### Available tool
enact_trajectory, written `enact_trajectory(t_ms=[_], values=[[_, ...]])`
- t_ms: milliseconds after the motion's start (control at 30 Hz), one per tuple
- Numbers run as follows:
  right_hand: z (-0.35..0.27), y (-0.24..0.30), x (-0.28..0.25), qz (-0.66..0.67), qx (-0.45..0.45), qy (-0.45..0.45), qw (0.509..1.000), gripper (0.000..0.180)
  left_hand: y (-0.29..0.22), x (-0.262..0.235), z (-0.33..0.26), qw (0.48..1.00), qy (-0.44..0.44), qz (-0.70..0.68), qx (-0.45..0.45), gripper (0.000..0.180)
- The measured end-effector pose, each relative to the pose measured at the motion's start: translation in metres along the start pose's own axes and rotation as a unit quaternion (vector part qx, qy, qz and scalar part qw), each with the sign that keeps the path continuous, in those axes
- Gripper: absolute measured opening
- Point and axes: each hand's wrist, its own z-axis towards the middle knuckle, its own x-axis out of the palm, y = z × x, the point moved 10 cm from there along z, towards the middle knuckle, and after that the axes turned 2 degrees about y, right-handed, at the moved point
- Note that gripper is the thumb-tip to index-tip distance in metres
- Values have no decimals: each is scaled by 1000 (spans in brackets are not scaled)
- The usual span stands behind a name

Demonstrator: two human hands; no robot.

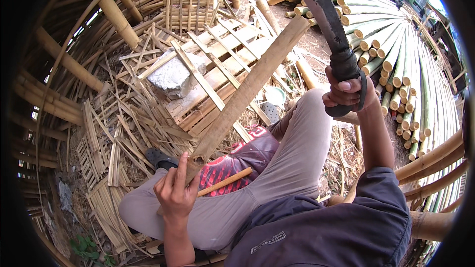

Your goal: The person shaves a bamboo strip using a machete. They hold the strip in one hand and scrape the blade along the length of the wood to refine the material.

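My right hand (345, 89) is raised at the right, fingers wrapped round the dark handle of a machete (320, 12). Its worn, curved blade points up and runs out of the top of the view. My left hand (176, 188) is closed at the lower end of a wide split-bamboo slat (242, 104), partly hiding that end. The slat slants up to the right, away from the blade. Across my lap lies a thin bamboo stick (226, 182), over a red and dark printed cloth (257, 148).
Ahead, crossed bamboo strips (222, 54) lie over flat slats, beside a pale stone block (177, 75). Bamboo offcuts (114, 143) litter the ground at the left. Cut bamboo poles (405, 84) are stacked at the right. Bamboo posts (111, 10) stand at the upper left.
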Motion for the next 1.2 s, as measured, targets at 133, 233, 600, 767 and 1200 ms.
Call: enact_trajectory(t_ms=[133,233,600,767,1200], values=[[4,-10,2,23,15,-10,1000,26,1,2,-3,1000,2,7,9,57],[10,-13,7,19,12,-21,1000,24,-3,4,-1,1000,-8,-1,26,58],[27,-76,19,74,130,-4,989,20,0,15,-8,1000,-2,-4,24,58],[31,-95,24,89,180,-13,980,23,4,23,-12,999,29,-9,16,62],[51,-144,30,76,161,-33,983,39,15,37,-5,995,64,-60,-55,66]])
